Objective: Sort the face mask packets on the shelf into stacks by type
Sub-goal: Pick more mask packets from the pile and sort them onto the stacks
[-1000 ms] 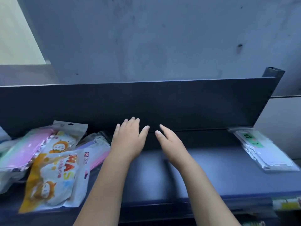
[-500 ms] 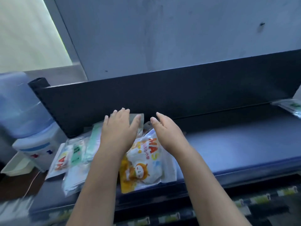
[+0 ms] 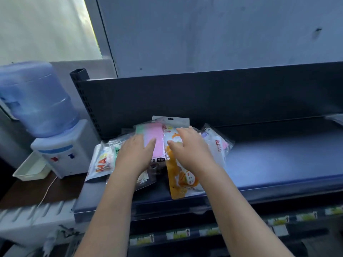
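Left hand [image 3: 135, 154] rests on the pink mask packet [image 3: 156, 134], right hand [image 3: 187, 147] on the orange cartoon packet [image 3: 178, 177] (both with fingers straight, gripping nothing).

Both bare forearms extend forward side by side, left hand [image 3: 136, 153] and right hand [image 3: 188, 146] palm-down, fingers relaxed, thumbs pointing toward each other, apart.

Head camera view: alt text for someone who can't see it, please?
A person's left hand and right hand spread over a jumbled pile of mask packets on a dark shelf, above a pink packet and an orange cartoon packet.
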### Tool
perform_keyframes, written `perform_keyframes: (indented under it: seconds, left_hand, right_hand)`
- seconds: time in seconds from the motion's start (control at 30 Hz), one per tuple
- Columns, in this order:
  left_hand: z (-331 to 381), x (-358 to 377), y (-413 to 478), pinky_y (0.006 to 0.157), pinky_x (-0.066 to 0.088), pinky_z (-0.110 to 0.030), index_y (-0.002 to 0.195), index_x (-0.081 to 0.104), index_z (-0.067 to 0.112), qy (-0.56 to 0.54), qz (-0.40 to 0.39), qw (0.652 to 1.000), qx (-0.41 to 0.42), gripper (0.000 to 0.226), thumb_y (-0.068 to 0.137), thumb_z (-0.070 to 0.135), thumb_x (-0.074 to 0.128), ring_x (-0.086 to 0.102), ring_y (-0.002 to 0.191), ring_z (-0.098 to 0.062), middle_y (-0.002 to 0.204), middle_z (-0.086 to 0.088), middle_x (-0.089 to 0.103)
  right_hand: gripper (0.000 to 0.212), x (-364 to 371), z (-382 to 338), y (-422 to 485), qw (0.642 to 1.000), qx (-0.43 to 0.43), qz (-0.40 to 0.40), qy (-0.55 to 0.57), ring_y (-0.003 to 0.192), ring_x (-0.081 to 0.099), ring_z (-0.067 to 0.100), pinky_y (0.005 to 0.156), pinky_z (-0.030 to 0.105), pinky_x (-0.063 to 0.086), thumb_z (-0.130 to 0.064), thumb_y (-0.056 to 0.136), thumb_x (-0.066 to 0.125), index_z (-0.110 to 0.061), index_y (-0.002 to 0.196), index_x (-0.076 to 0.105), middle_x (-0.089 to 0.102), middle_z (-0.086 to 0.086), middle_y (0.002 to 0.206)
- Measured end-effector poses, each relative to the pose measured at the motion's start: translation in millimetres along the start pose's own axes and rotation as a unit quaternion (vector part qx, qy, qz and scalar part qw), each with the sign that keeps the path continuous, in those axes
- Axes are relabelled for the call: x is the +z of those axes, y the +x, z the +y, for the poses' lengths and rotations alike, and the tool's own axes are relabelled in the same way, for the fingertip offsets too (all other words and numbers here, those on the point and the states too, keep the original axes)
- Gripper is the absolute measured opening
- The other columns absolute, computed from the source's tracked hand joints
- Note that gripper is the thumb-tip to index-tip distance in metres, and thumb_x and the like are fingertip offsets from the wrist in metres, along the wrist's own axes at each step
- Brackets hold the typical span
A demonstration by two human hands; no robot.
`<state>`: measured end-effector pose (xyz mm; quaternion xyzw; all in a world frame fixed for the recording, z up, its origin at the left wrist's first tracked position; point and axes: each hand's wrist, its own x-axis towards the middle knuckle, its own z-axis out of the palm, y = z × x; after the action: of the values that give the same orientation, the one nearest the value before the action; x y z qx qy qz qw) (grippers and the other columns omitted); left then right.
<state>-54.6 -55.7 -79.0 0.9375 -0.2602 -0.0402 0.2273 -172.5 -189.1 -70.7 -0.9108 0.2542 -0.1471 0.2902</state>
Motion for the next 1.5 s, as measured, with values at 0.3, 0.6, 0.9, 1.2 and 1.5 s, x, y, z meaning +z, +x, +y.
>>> perform_keyframes:
  seconds: [0.3,0.6,0.9,1.2,1.5]
  left_hand:
    - [-22.6,10.3,4.2,0.101,0.038,-0.036,0.148,0.043,0.010,-0.142,0.031,0.989,-0.038,0.063,0.096,0.041,0.061,0.043,0.140,-0.028,0.155,-0.008,0.042]
    - [-27.7,4.6,-1.7,0.087,0.050,-0.021,0.120,0.055,0.025,-0.427,0.136,0.893,-0.029,0.046,0.085,0.000,0.069,0.059,0.109,-0.004,0.110,0.024,0.056]
    - [-33.6,-2.0,-11.6,0.087,0.052,-0.020,0.135,0.052,0.022,-0.482,0.091,0.871,-0.008,0.047,0.093,0.009,0.070,0.058,0.119,-0.004,0.125,0.013,0.059]
    - [-84.2,-25.4,-12.6,0.061,0.040,-0.032,0.104,0.054,0.011,-0.080,0.004,0.978,-0.193,0.039,0.086,0.046,0.056,0.058,0.082,-0.026,0.102,-0.009,0.064]
    - [-100.4,-18.7,-12.8,0.079,0.058,-0.045,0.120,0.057,0.001,-0.295,0.026,0.921,-0.252,0.069,0.069,0.030,0.093,0.061,0.085,-0.029,0.102,-0.011,0.064]
  right_hand:
    - [0.051,26.1,-35.8,-6.5,0.997,-0.007,-0.073,0.025,0.141,0.050,0.026,0.111,0.046,0.046,-0.040,0.107,0.049,-0.020,0.153,0.048,0.055,0.004,0.152]
    - [0.059,31.3,-54.7,-3.5,0.928,0.106,0.036,0.356,0.122,0.056,0.012,0.086,0.023,0.052,-0.021,0.101,0.066,-0.022,0.156,0.047,0.051,-0.005,0.155]
    - [0.005,33.2,-57.6,7.1,0.844,0.227,0.037,0.485,0.090,0.078,0.043,0.075,0.062,0.063,-0.004,0.099,0.068,-0.004,0.096,0.072,0.078,0.022,0.100]
    - [0.010,48.4,-51.4,10.6,0.827,0.240,0.078,0.502,0.089,0.071,0.035,0.095,0.065,0.059,-0.002,0.098,0.064,-0.006,0.091,0.069,0.075,0.025,0.103]
    - [0.017,67.3,-51.4,10.9,0.821,0.227,0.109,0.513,0.081,0.064,0.027,0.074,0.039,0.054,0.000,0.097,0.064,-0.009,0.083,0.067,0.069,0.014,0.092]
